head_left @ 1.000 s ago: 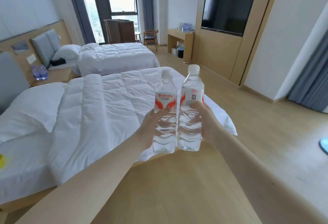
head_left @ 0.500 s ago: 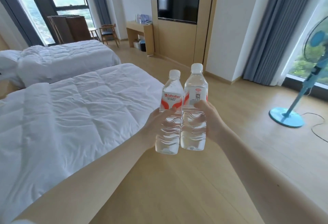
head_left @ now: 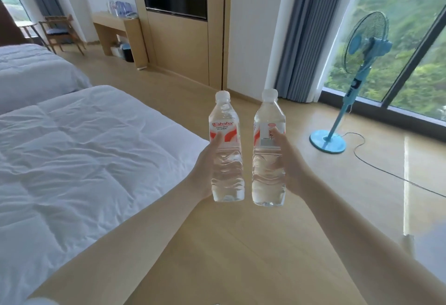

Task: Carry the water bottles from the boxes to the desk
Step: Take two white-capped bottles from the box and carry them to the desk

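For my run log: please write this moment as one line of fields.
stage: carrying | left hand: grips left bottle, upright | right hand: grips right bottle, upright | bottles: apart | desk: ahead, not reached

change | left bottle (head_left: 226,123), right bottle (head_left: 268,118) now apart; view swung right

The person's left hand (head_left: 205,167) and right hand (head_left: 287,162) are bare, and so are both forearms. The left forearm (head_left: 125,244) fills the lower left of the frame and the right forearm (head_left: 362,239) the lower right. Both look slim and smooth. At the very bottom left edge, a sliver of pale, whitish sleeve (head_left: 41,301) shows, cropped too closely to tell more.
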Available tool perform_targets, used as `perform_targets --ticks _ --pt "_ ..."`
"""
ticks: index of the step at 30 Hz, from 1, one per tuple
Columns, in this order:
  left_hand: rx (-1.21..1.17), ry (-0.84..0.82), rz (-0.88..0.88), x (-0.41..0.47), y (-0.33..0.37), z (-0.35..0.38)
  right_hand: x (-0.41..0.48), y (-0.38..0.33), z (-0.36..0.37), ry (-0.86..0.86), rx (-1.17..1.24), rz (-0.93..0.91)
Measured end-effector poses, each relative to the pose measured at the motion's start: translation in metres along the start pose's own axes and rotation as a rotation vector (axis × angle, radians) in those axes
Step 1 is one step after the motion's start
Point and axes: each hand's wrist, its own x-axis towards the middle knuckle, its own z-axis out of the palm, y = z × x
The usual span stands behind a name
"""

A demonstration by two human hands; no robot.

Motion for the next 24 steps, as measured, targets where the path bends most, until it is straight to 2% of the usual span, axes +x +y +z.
perform_targets --ticks 4,9,16,24 --pt "-0.01 -0.023 -0.053 0.048 0.017 -0.011 0.042 -0.009 0.007 0.073 -0.011 0.001" --pt "-0.032 -0.087 -0.023 0.111 0.033 -0.018 0.091 -0.019 0.011 0.15 -0.011 0.015" --pt "-0.011 -0.176 -0.006 0.176 0.039 -0.006 0.151 -0.034 -0.008 0.175 -0.011 -0.024" --pt "-0.056 -0.172 -0.024 0.27 0.049 0.033 0.245 -0.062 -0.064 0.051 -0.03 -0.041"
